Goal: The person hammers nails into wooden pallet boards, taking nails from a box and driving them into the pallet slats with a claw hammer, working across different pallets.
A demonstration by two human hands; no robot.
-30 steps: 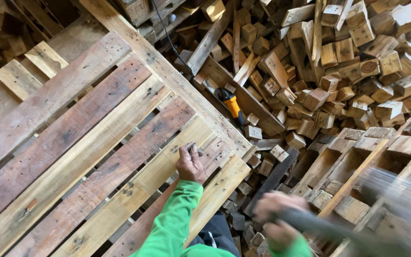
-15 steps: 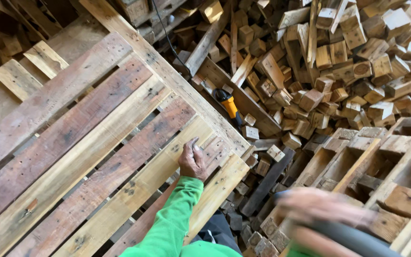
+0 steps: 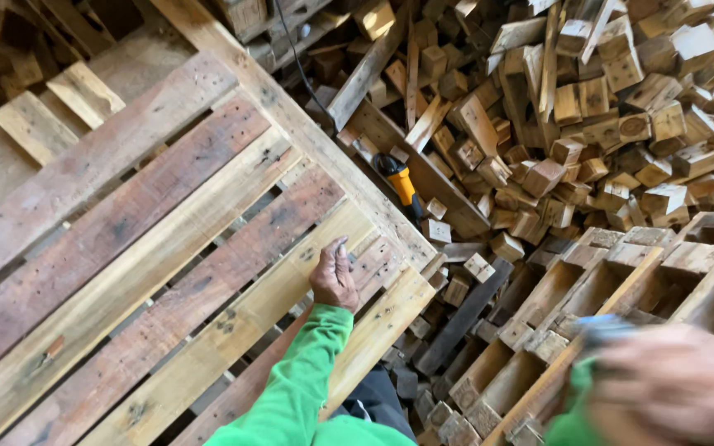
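Right hand (image 3: 671,388) swung closer, blurred, grip can't tell | left hand (image 3: 335,277) unmoved, fingers together, flat on pallet (image 3: 167,248) near its corner | yellow power tool (image 3: 398,177) by wood blocks (image 3: 588,124)

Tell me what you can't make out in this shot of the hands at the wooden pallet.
- Right hand, head view: motion blur; a grip on anything cannot be told.
- Blue thing beside it: blurred beyond naming.
- Yellow-and-black power tool: its front hidden under wood scraps.
- Left hand on the pallet: palm hidden.

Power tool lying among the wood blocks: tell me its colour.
The power tool is yellow-orange with a black end, seen in the head view.
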